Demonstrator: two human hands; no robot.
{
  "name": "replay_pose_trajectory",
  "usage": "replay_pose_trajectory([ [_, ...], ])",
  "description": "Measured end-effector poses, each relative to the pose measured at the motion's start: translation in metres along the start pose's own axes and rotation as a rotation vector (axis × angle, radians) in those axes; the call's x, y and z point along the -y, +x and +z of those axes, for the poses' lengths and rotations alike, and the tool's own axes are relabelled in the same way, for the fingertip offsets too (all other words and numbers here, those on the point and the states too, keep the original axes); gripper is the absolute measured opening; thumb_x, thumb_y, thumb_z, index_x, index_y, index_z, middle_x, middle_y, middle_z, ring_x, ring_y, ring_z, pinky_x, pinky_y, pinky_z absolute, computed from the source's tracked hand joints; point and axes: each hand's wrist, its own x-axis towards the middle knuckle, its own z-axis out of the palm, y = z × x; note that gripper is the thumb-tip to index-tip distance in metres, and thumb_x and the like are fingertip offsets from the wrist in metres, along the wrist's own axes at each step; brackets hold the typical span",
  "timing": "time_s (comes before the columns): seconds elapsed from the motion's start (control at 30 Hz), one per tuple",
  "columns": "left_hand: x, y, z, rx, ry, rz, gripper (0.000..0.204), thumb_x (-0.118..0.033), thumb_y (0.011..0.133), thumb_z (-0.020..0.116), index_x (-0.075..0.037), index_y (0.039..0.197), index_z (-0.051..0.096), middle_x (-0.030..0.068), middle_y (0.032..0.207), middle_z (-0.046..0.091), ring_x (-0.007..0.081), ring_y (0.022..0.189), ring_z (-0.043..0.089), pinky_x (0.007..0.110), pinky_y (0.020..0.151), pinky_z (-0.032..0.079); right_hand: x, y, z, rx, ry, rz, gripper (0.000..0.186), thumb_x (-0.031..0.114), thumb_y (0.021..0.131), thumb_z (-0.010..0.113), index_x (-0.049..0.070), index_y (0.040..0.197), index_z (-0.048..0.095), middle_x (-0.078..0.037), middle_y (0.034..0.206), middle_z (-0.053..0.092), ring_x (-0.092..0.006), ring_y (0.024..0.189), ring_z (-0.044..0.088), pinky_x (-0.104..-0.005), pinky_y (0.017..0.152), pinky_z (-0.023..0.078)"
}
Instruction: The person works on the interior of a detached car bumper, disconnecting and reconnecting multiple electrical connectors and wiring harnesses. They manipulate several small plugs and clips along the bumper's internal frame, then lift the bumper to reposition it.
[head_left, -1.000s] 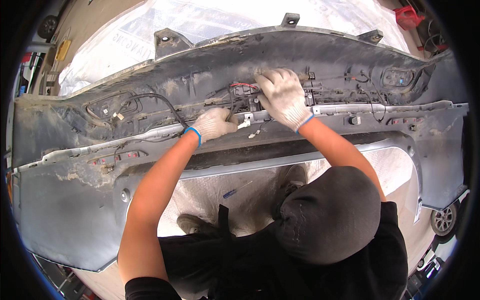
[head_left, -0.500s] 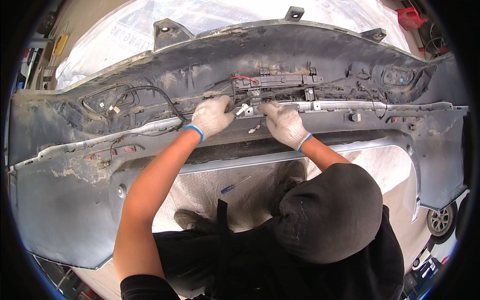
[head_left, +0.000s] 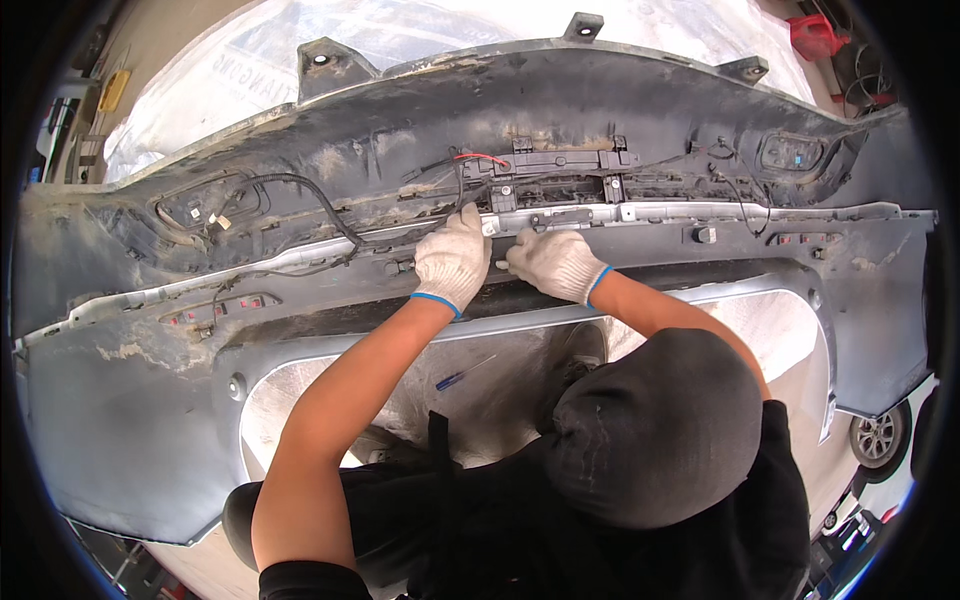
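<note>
Both my hands wear white knit gloves with blue cuffs and are close together over the middle of a large dark grey car bumper cover [head_left: 620, 245]. The fingers of my left hand [head_left: 452, 260] are closed where a black wire [head_left: 461, 188] runs down to them. A small white piece [head_left: 489, 226], like a connector, shows beside its fingertips. Just right of it, my right hand [head_left: 555, 264] is closed in a pinch, its fingertips pointing left; what they hold is hidden. Above the hands, a black bracket [head_left: 560, 162] with a red wire [head_left: 482, 157] is fixed to the cover.
A corrugated black cable [head_left: 310, 190] curves along the left half. Thin wiring [head_left: 745, 195] hangs on the right. A blue screwdriver [head_left: 451, 381] lies on the pale sheet inside the cover's opening. A red container [head_left: 818, 37] and a car wheel [head_left: 880, 438] are at the right.
My left hand has moved right and toward me, nearer to my right hand. My right hand has shifted slightly down, over the spot where a small white connector showed.
</note>
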Motion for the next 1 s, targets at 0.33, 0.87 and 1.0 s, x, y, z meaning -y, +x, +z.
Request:
replay_pose_trajectory([
  [0.33, 0.024, 0.003, -0.039, 0.375, -0.548, 0.050, 0.029, -0.023, 0.093, 0.065, -0.007, 0.117, 0.066, 0.0184, 0.104, 0.071, 0.0358, 0.095, 0.068, 0.044, 0.083, 0.053, -0.007, -0.015, -0.007, -0.404, 0.660, 0.142, 0.026, 0.027, 0.099, 0.057, 0.004, 0.107, 0.067, -0.017, 0.093, 0.068, -0.0379, 0.092, 0.065, -0.0469, 0.084, 0.051],
  [0.87, 0.016, -0.005, -0.020, 0.152, -0.332, 0.250, 0.020, -0.018, 0.090, 0.060, -0.010, 0.106, 0.066, 0.0159, 0.102, 0.067, 0.0374, 0.096, 0.066, 0.049, 0.081, 0.054, -0.005, 0.001, 0.000, -0.181, 0.817, 0.215, 0.027, 0.031, 0.095, 0.058, 0.006, 0.095, 0.071, -0.016, 0.087, 0.069, -0.0325, 0.082, 0.066, -0.0420, 0.076, 0.052],
  [1.0, 0.015, -0.007, -0.020, 0.172, -0.356, 0.244, 0.019, -0.018, 0.090, 0.060, -0.007, 0.104, 0.065, 0.0188, 0.100, 0.067, 0.0380, 0.096, 0.066, 0.049, 0.082, 0.054, -0.002, 0.000, -0.004, -0.084, 0.971, 0.296, 0.030, 0.031, 0.096, 0.056, 0.006, 0.094, 0.071, -0.014, 0.083, 0.068, -0.0272, 0.077, 0.065, -0.0396, 0.074, 0.051],
])
